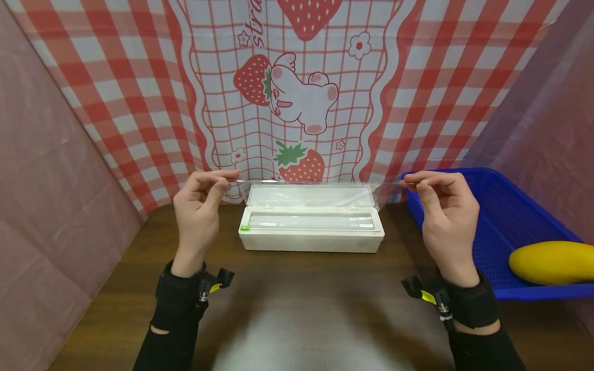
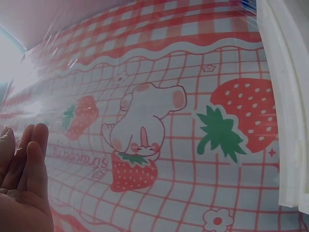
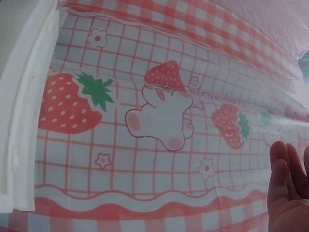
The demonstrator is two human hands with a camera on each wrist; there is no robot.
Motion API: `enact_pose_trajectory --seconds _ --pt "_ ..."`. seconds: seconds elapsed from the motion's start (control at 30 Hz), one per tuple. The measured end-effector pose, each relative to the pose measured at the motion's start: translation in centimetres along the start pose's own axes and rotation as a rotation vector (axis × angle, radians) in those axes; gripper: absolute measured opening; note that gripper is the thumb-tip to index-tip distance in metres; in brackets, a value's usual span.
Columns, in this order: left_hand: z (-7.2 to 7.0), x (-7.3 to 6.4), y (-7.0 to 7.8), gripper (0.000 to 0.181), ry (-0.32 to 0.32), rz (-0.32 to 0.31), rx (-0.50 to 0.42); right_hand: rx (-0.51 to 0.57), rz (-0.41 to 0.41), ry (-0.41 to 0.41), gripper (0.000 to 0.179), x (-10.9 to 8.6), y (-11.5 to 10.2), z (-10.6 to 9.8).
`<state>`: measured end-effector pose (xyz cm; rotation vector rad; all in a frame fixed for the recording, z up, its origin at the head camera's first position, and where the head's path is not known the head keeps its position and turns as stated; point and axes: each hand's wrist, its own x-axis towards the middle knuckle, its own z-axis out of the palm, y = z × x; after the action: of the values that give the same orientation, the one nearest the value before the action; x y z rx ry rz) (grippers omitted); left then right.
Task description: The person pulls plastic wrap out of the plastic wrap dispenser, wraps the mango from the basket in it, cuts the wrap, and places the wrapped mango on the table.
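Observation:
A clear sheet of cling film (image 1: 315,182) stretches between my two hands, above and behind a white cling film dispenser box (image 1: 311,241). My left hand (image 1: 199,206) pinches the film's left corner between thumb and fingers. At the opposite corner my right hand (image 1: 445,211) pinches it the same way. The box lid (image 1: 311,196) stands raised at the back, and a roll (image 1: 311,221) shows inside. A small green piece (image 1: 245,228) sits at the box's left end. In both wrist views the see-through film (image 2: 72,58) spreads before the patterned cloth.
A blue basket (image 1: 524,293) stands on the right, holding a yellow mango-shaped object (image 1: 552,263) cut off by the frame. Behind the brown table (image 1: 306,309) hangs a red and white strawberry cloth (image 1: 306,103). Pink cloth (image 1: 60,170) covers the left side.

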<state>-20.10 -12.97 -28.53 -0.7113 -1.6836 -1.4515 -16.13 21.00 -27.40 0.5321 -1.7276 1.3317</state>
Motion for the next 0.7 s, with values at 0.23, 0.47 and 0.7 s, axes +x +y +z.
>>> enact_pose_trajectory --seconds 0.23,0.47,0.7 --pt "-0.2 0.0 1.4 0.007 0.03 0.025 -0.013 0.106 -0.015 0.02 0.009 -0.2 -0.4 -0.6" --pt "-0.9 0.2 1.8 0.004 0.004 0.066 -0.086 0.139 -0.052 0.028 0.009 -0.2 -0.7 -1.1" --pt "-2.0 0.4 2.8 0.004 -0.135 0.084 -0.036 0.049 -0.101 0.0 0.008 -0.2 -1.7 -1.2"
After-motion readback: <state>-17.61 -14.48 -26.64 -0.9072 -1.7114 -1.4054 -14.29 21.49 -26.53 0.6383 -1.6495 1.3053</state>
